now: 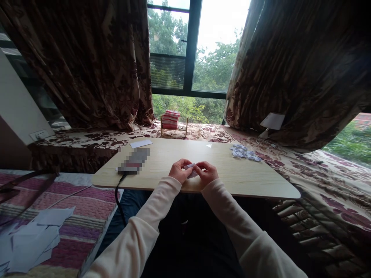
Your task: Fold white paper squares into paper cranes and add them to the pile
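Near the front edge of the pale wooden table (174,152), both hands meet over a small piece of white paper (191,173). My left hand (180,171) pinches its left side between thumb and fingers. On the other side, my right hand (206,172) grips the same paper, with the fingertips close to those of the left. The paper looks folded, but its exact shape is partly covered by the fingers. A pile of small crumpled or folded white paper pieces (245,152) lies at the table's right rear.
A flat white strip of paper (141,143) lies at the back left, near a blurred-out device (135,160) with a black cable (116,197). Loose white sheets (37,239) rest on the striped bed at left. A small lamp (272,121) stands on the windowsill.
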A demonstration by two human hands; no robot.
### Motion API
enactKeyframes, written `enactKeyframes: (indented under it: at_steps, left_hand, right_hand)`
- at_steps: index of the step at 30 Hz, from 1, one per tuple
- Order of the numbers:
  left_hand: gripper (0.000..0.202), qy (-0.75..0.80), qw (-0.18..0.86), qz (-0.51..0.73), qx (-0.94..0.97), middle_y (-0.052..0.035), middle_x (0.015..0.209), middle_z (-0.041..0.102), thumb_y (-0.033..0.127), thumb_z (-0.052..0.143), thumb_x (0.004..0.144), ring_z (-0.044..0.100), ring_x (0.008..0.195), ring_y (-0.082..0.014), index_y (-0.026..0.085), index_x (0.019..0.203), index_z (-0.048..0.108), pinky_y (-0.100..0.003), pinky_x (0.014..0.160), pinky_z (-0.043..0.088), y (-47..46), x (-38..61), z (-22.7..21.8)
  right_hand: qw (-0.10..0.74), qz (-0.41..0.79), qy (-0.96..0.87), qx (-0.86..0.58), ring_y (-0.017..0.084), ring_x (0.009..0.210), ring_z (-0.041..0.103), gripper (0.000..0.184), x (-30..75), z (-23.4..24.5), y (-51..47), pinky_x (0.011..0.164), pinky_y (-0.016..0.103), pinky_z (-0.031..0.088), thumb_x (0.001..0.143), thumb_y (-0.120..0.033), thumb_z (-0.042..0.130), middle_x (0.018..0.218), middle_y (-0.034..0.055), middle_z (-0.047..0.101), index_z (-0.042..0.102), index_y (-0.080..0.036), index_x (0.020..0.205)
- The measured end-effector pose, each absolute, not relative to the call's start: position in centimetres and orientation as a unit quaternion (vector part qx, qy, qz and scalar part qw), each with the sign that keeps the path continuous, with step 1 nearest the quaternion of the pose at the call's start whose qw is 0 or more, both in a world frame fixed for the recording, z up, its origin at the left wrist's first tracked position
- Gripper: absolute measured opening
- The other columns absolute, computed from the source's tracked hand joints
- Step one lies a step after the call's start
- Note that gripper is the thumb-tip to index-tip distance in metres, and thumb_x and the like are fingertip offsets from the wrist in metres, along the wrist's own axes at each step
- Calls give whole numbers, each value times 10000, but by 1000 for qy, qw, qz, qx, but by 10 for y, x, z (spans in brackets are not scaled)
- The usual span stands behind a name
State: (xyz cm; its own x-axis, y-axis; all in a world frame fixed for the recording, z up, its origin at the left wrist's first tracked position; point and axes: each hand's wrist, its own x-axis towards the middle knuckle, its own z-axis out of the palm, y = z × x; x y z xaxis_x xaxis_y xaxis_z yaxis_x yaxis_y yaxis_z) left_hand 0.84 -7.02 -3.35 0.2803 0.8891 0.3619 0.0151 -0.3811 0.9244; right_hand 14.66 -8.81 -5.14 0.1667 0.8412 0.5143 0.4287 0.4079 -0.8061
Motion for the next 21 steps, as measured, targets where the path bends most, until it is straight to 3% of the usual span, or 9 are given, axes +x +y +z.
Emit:
enactKeyframes:
  at_steps: [8,12,17,21]
  left_hand:
    - [106,346,453,510,644,17,737,587,215,572,838,570,620,-91,113,867,576,-247,583,500,-70,8,-34]
    - [88,346,469,518,626,31,708,578,142,596,805,560,584,-81,114,882,564,-223,548,488,-72,9,-32]
    - [289,336,500,512,612,45,630,595,28,615,727,565,528,-75,119,988,532,-204,541,482,-72,9,-29]
    - [312,330,514,507,608,38,654,611,71,613,757,596,578,-95,122,1050,518,-252,622,508,-68,9,-31]
  right_hand:
    - [565,211,-622,-500,101,666,585,152,147,-52,-85,613,264,504,843,-275,580,773,-11,603,587,-125,866]
    - [540,221,-635,-506,98,648,581,174,149,-53,-85,611,263,502,853,-286,566,738,-18,598,592,-121,807]
    - [534,216,-632,-519,104,666,583,190,150,-50,-89,617,265,501,864,-302,548,772,-10,607,596,-123,821]
    - [551,213,-607,-532,111,687,589,196,154,-50,-86,637,278,504,869,-311,539,801,-2,612,595,-124,854]
